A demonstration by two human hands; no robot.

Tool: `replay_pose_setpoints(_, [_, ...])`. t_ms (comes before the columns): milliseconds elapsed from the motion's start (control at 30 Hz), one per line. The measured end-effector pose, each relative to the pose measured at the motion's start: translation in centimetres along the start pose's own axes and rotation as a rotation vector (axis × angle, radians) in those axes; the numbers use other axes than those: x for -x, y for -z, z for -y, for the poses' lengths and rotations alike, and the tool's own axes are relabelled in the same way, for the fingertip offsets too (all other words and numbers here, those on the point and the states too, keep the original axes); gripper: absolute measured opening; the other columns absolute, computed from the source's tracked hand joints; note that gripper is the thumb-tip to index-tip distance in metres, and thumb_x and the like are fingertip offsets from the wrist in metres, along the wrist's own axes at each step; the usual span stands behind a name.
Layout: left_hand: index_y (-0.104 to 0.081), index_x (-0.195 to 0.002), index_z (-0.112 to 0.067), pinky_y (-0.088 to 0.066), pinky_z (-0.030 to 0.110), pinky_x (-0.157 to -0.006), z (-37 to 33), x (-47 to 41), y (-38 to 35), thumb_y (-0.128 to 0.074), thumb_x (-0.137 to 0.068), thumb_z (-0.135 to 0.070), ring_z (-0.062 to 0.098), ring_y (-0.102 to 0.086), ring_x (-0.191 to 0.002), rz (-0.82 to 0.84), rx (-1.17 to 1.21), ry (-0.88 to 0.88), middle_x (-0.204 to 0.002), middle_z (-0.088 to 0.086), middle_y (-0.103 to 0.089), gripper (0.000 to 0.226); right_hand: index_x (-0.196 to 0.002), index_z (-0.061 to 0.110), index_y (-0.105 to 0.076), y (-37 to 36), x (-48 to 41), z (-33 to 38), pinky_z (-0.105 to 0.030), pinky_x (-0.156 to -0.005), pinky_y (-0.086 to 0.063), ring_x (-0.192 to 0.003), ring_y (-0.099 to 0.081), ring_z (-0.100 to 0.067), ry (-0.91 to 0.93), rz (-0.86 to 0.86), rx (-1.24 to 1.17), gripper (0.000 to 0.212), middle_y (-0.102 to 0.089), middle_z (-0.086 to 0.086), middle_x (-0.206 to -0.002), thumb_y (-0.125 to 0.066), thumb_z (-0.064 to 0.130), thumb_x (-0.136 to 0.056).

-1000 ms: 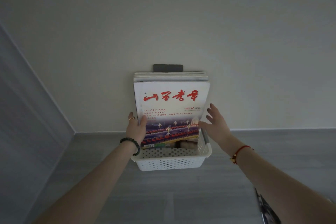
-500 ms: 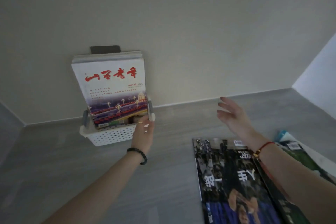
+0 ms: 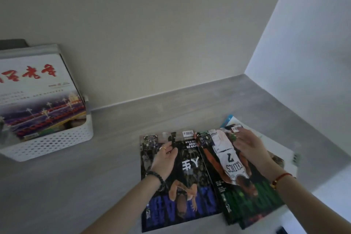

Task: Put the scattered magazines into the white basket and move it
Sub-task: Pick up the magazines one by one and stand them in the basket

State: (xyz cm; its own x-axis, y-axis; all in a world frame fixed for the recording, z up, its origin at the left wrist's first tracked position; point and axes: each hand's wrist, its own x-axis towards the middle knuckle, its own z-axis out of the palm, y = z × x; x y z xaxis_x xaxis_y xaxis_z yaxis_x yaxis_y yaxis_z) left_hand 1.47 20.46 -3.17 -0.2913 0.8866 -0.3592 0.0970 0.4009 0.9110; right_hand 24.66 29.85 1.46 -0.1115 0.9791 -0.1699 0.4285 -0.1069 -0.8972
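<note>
The white perforated basket [image 3: 57, 143] stands at the left against the wall. Several magazines stand upright in it, the front one white with red characters [image 3: 34, 85]. On the grey surface lie a dark blue basketball magazine [image 3: 191, 201] and, overlapping its right side, a green Celtics magazine [image 3: 233, 165]. My left hand [image 3: 165, 159] rests on the upper part of the dark blue magazine with fingers loosely bent. My right hand [image 3: 248, 147] lies on the green magazine, its fingers stretched to the cover's far edge. Neither magazine is lifted.
More magazines lie under the green one at the right, a white one [image 3: 281, 150] and a blue corner [image 3: 228, 118]. Walls close in the surface at the back and the right. Bare grey surface [image 3: 114, 157] separates the basket from the flat magazines.
My left hand let go of the basket and moved right onto the dark blue magazine. My right hand came down onto the green magazine. My view swung right, so the basket now sits at the left edge.
</note>
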Motion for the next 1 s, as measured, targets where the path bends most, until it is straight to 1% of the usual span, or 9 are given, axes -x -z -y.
replay_pose_setpoints(100, [-0.034,-0.135,-0.011,-0.038,0.028,-0.101,1.1,-0.1,-3.9,-0.046,-0.091,-0.028,0.015,-0.049,-0.111,0.065,0.022,0.097,-0.133,0.009,-0.049,0.048,-0.109,0.009,-0.052,1.8,0.1,-3.9,-0.023,-0.077,-0.048,-0.088,-0.059,-0.011,-0.075,0.047,0.049,0.036,-0.058,-0.014,-0.12,-0.057,-0.01,-0.079])
replay_pose_setpoints(200, [-0.032,-0.136,-0.008,-0.039,0.035,-0.104,1.9,0.2,-7.3,-0.046,-0.091,-0.026,0.024,-0.051,-0.117,0.115,0.055,0.178,-0.133,0.012,-0.049,0.051,-0.127,0.006,-0.045,3.2,0.2,-7.7,-0.041,-0.095,-0.045,-0.116,-0.053,-0.028,-0.139,0.019,0.218,0.051,-0.054,-0.013,-0.128,-0.063,0.003,-0.08])
replay_pose_setpoints(333, [-0.029,-0.137,-0.005,-0.037,0.033,-0.104,2.5,0.7,-10.7,-0.048,-0.091,-0.018,0.022,-0.046,-0.122,0.099,0.092,0.199,-0.138,0.012,-0.044,0.053,-0.14,0.01,-0.03,3.9,1.1,-10.9,-0.043,-0.109,-0.033,-0.133,-0.035,-0.027,-0.118,0.029,0.563,0.07,-0.037,-0.01,-0.145,-0.065,0.026,-0.081])
replay_pose_setpoints(433, [-0.035,-0.135,-0.004,-0.04,0.038,-0.103,2.9,0.9,-12.1,-0.055,-0.087,-0.015,0.022,-0.05,-0.116,0.014,0.087,0.185,-0.134,0.013,-0.047,0.053,-0.142,0.011,-0.023,3.9,1.6,-11.9,-0.042,-0.113,-0.025,-0.139,-0.024,-0.025,-0.083,0.019,0.603,0.077,-0.025,-0.009,-0.152,-0.062,0.038,-0.082])
replay_pose_setpoints(533, [-0.042,-0.13,-0.003,-0.049,0.037,-0.093,3.3,0.7,-12.4,-0.062,-0.082,-0.013,0.018,-0.056,-0.098,-0.042,0.121,0.202,-0.121,0.014,-0.054,0.053,-0.145,0.01,-0.012,4.2,1.4,-12.2,-0.04,-0.116,-0.015,-0.143,-0.011,-0.026,-0.141,-0.017,0.675,0.09,-0.012,-0.01,-0.155,-0.054,0.056,-0.08])
replay_pose_setpoints(633, [-0.05,-0.118,0.0,-0.056,0.027,-0.069,3.2,0.4,-12.4,-0.062,-0.081,-0.008,0.019,-0.062,-0.083,-0.006,0.236,0.251,-0.096,0.008,-0.062,0.04,-0.146,0.012,-0.002,4.2,1.5,-12.7,-0.041,-0.117,-0.007,-0.144,-0.001,-0.026,-0.139,0.038,0.807,0.088,0.0,-0.01,-0.156,-0.036,0.064,-0.084])
replay_pose_setpoints(733, [-0.055,-0.104,-0.005,-0.058,0.035,-0.067,2.6,0.4,-12.9,-0.058,-0.083,-0.003,0.018,-0.066,-0.076,0.057,0.282,0.273,-0.084,0.004,-0.067,0.021,-0.146,0.015,0.006,3.8,1.9,-13.4,-0.045,-0.115,0.001,-0.143,0.008,-0.026,-0.142,0.079,0.891,0.081,0.01,-0.009,-0.156,-0.021,0.063,-0.087])
replay_pose_setpoints(900, [-0.061,-0.097,-0.018,-0.055,0.032,-0.076,0.6,0.4,-11.8,-0.056,-0.082,0.004,0.012,-0.067,-0.077,-0.023,0.264,0.096,-0.085,-0.004,-0.07,0.027,-0.146,0.018,-0.002,3.5,1.6,-12.7,-0.046,-0.114,0.007,-0.143,0.012,-0.026,-0.153,0.12,0.797,0.071,0.007,-0.01,-0.156,-0.015,0.058,-0.09])
replay_pose_setpoints(1000, [-0.065,-0.098,-0.014,-0.052,0.029,-0.084,-1.8,0.4,-9.7,-0.057,-0.08,0.008,0.012,-0.066,-0.085,-0.097,0.262,-0.095,-0.091,-0.001,-0.069,0.03,-0.143,0.02,-0.023,3.1,1.7,-9.7,-0.045,-0.116,-0.01,-0.142,-0.012,-0.027,-0.217,0.083,0.281,0.062,-0.018,-0.01,-0.154,-0.022,0.054,-0.092])
